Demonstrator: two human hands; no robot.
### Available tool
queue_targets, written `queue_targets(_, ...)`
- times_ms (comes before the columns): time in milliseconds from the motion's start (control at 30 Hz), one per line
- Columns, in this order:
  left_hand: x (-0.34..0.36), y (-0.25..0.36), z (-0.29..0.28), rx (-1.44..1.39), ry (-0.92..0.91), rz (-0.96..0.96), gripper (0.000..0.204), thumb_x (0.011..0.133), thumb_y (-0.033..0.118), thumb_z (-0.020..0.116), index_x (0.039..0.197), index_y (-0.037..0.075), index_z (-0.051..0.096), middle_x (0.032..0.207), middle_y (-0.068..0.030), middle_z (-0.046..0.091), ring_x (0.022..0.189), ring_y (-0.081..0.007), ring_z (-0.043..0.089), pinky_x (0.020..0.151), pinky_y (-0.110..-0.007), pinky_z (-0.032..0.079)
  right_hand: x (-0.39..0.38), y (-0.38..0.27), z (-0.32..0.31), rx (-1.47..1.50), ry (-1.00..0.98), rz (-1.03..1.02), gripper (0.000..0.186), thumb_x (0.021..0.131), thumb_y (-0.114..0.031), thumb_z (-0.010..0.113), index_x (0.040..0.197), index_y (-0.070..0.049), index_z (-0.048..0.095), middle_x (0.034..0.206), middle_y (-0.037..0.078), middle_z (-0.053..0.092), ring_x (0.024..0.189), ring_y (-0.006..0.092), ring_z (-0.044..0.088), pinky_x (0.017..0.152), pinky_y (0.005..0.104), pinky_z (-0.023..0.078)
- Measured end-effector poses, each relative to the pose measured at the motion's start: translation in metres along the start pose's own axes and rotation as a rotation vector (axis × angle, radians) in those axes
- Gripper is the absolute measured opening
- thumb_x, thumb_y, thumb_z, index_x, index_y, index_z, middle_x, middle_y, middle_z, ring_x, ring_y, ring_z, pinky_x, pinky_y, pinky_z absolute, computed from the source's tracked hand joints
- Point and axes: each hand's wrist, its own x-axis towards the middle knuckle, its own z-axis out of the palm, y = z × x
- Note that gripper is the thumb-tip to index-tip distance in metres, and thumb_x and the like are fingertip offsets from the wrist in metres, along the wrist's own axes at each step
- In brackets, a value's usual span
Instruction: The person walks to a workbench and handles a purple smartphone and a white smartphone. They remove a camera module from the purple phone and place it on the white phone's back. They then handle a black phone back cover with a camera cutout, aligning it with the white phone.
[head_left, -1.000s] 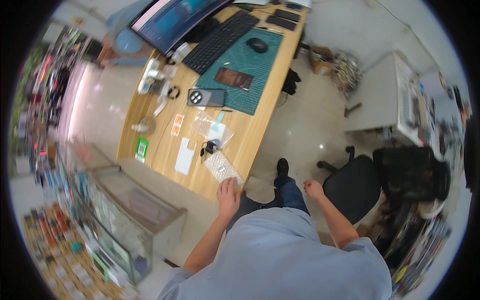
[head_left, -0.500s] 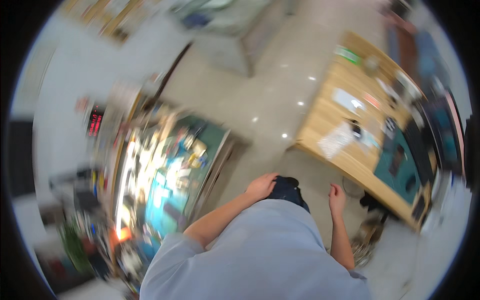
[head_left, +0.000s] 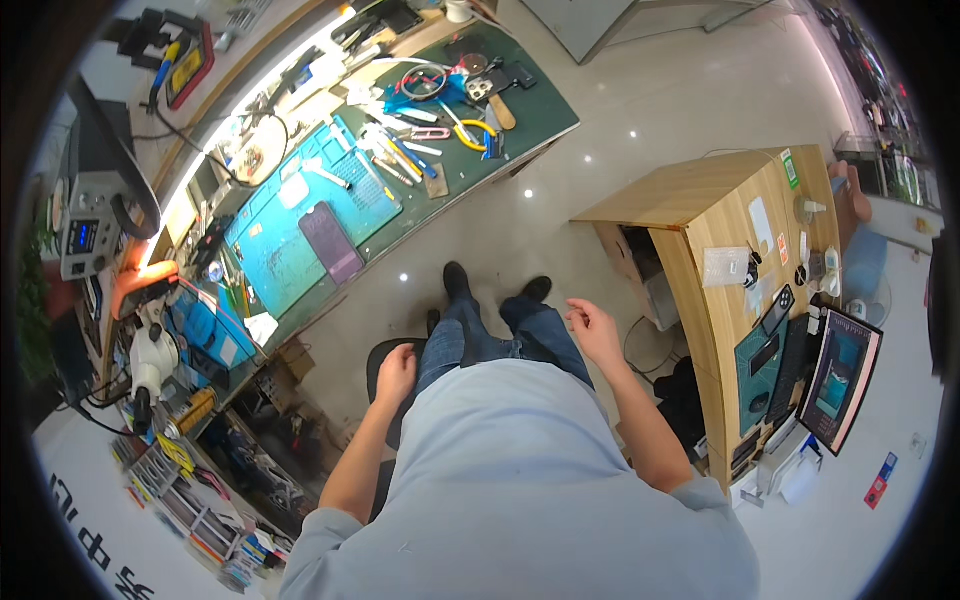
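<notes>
Left hand (head_left: 396, 368) rests palm-down on the rim of a black swivel chair (head_left: 381, 362), fingers loosely spread over its edge and gripping nothing else. A second ago that hand lay on a bubble-wrap sheet at the edge of the wooden desk (head_left: 700, 205); the person has since swung round, so the desk now stands off to the right and the long repair bench (head_left: 395, 215) lies ahead and to the left. The hand's hold has passed from the desk edge to the chair, which sits just behind the person's legs. On the bench, a blue work mat (head_left: 290, 225) carries a dark phone (head_left: 331, 241) lying flat, with tweezers, pliers and other small tools scattered beyond it, well apart from both hands. Right hand (head_left: 595, 328) hangs free in the air beside the right knee, fingers half curled and empty, near the desk's corner but touching nothing.
</notes>
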Motion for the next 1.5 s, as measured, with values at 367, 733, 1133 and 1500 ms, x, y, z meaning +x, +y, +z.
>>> queue_targets(367,0.006,0.129,-0.025,-1.065,-0.040,-0.101,0.037,0.102,0.025,0.045,0.128,0.001,0.052,0.118,-0.0131,0.062,0.103,-0.0193,0.063,0.089,-0.031,0.050,0.010,-0.136,0.051,0.068,-0.232,-0.554,0.023,0.090,-0.016,0.060,0.108,-0.003,0.065,0.101,0.012,0.065,0.089,0.0267,0.064,0.080,0.0363,0.052)
queue_targets(733,-0.057,0.154,-0.086,-1.579,-0.361,-0.101,0.048,0.104,0.036,0.032,0.136,0.002,0.042,0.139,-0.0123,0.047,0.125,-0.0262,0.049,0.105,-0.040,0.040,0.067,-0.174,0.155,-0.297,-0.112,-1.047,0.026,0.088,-0.024,0.060,0.105,-0.004,0.062,0.099,0.011,0.066,0.090,0.0306,0.063,0.079,0.0413,0.051)
queue_targets(1133,-0.019,-0.036,-0.185,-1.496,0.194,-0.299,0.039,0.096,0.015,0.055,0.131,0.002,0.044,0.119,-0.0155,0.058,0.100,-0.0232,0.061,0.082,-0.033,0.051,0.071,-0.265,0.331,-0.745,0.062,-0.542,0.108,0.078,-0.063,0.064,0.149,0.003,0.017,0.143,0.027,0.035,0.126,0.0377,0.040,0.099,0.0450,0.041)
queue_targets(1500,0.044,-0.070,-0.231,-1.264,-0.021,-0.284,0.040,0.097,0.020,0.053,0.133,0.004,0.042,0.122,-0.0133,0.058,0.104,-0.0226,0.061,0.085,-0.034,0.051,0.071,-0.292,0.348,-0.688,0.085,-0.256,0.106,0.064,-0.034,0.076,0.148,0.000,0.022,0.118,0.021,0.052,0.109,0.0337,0.051,0.092,0.0462,0.042)
